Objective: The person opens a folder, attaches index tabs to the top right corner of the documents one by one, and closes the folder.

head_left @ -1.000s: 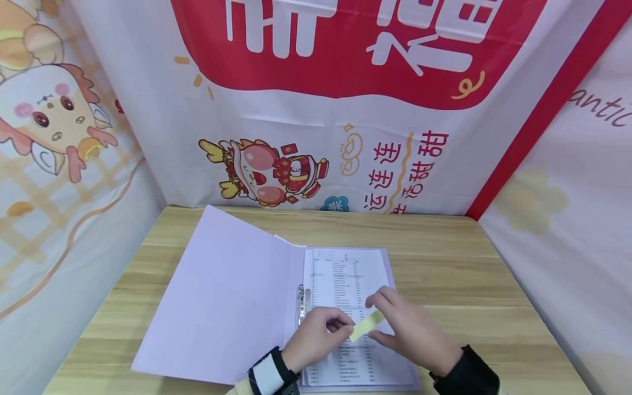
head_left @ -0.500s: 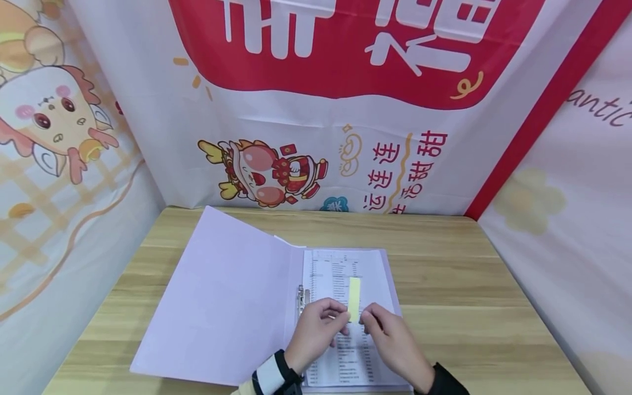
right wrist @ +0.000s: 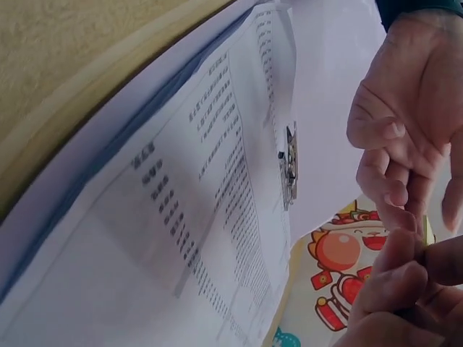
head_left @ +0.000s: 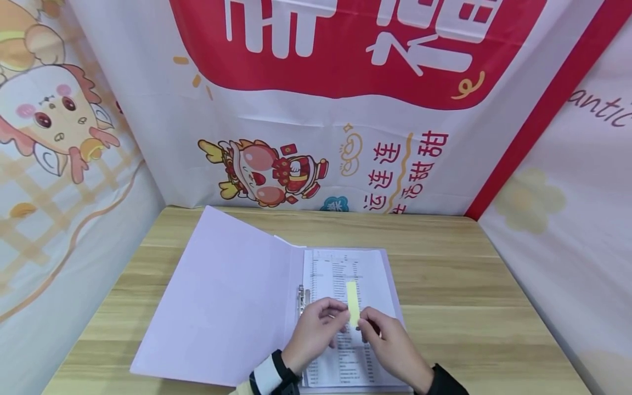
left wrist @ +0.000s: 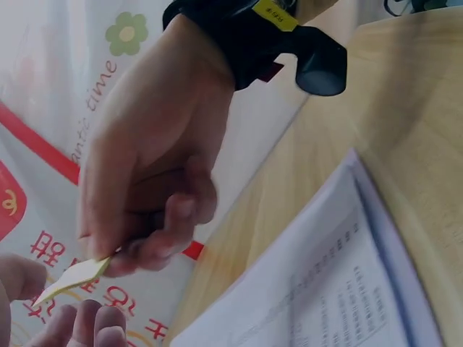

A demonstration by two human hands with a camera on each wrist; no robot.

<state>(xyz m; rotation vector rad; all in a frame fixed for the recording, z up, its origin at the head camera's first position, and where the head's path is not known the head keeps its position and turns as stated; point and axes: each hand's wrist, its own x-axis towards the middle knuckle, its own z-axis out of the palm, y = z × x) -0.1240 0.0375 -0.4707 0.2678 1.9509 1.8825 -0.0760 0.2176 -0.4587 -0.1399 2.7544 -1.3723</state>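
A yellow paper strip, like a sticky note [head_left: 353, 300], stands above the printed sheets [head_left: 340, 359] in the open lilac folder [head_left: 232, 307]. My right hand [head_left: 392, 343] pinches its lower end between thumb and forefinger; the left wrist view shows this right hand [left wrist: 155, 159] holding the strip [left wrist: 76, 276]. At the strip's left edge is my left hand [head_left: 316, 332], thumb and fingers loosely bent. In the left wrist view, its thumb and fingers [left wrist: 87, 322] are spread apart around the strip's far end. The right wrist view shows its palm [right wrist: 427, 101], with the strip mostly hidden.
A metal clip [head_left: 300, 299] sits along the folder's spine. The folder lies on a wooden table [head_left: 469, 285]. Printed cloth hangs behind the table [head_left: 276, 109] and at both sides.
A second ago the left hand pinched the strip, which lay slanted. It then turned upright; the right hand came in and now grips its lower end, and the left fingers have loosened.
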